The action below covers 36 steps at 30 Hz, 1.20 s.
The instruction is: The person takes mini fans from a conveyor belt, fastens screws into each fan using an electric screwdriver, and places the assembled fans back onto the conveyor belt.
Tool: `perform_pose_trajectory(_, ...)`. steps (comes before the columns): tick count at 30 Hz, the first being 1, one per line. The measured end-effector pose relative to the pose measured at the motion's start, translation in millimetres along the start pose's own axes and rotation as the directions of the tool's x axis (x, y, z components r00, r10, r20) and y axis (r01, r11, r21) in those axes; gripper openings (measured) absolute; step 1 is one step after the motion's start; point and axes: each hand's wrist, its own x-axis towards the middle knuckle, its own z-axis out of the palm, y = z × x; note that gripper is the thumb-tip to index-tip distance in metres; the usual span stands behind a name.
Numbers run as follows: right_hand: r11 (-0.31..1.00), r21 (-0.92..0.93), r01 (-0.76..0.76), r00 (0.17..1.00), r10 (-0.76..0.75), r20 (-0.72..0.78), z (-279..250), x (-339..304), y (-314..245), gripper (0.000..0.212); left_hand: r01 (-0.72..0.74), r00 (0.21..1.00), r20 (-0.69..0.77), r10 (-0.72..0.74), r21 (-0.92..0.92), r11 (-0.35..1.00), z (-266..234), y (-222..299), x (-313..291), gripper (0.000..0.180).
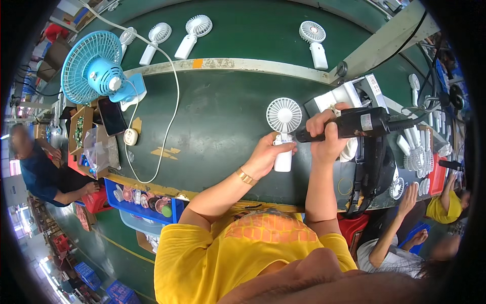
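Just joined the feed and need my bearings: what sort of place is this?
Most likely a factory assembly line for small fans. White handheld fans lie spaced along a green conveyor belt, the left hand steadies one fan while the right hand holds a black power screwdriver, and other people sit alongside.

I held a small white handheld fan by its handle in my left grip, its lower end resting on the dark green surface. It stood roughly upright in the view, the round grilled head at the top, the plain white handle below, partly covered by my fingers. In my right grip I held a black power screwdriver, lying nearly level, its narrow tip pointing left and meeting the fan just below the head. A black cable ran from its rear end toward the right.
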Motion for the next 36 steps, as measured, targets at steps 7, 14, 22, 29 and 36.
perform_pose_trajectory(7, 1.000, 0.006, -0.030, 1.000, 0.030, -0.007, 0.9, -1.8, 7.1, 0.049, -0.017, 0.999, -0.043, 0.016, -0.018, 1.000, 1.6, 3.1, -3.8, 0.022)
perform_pose_trajectory(14, 0.999, -0.040, 0.001, 1.000, -0.001, 0.003, 0.4, -10.7, 7.6, 0.052, -0.061, 0.998, 0.033, 0.062, -0.043, 0.997, -3.9, -10.7, 2.7, 0.023)
perform_pose_trajectory(22, 0.999, -0.024, 0.027, 1.000, -0.027, -0.004, 1.6, -6.6, 8.9, 0.053, -0.064, 0.998, 0.021, 0.065, -0.046, 0.997, -5.4, -5.0, 0.8, 0.026)
perform_pose_trajectory(29, 0.990, -0.139, -0.033, 0.988, 0.053, 0.145, 0.9, -9.4, 14.0, 0.037, -0.087, 0.996, -0.026, 0.085, -0.048, 0.995, -1.0, -5.7, -0.1, 0.021)
perform_pose_trajectory(36, 0.893, -0.448, 0.041, 0.958, 0.093, 0.272, 6.5, -19.8, 20.8, 0.043, -0.069, 0.998, 0.020, 0.068, 0.046, 0.997, -8.5, -5.6, -2.0, 0.023)
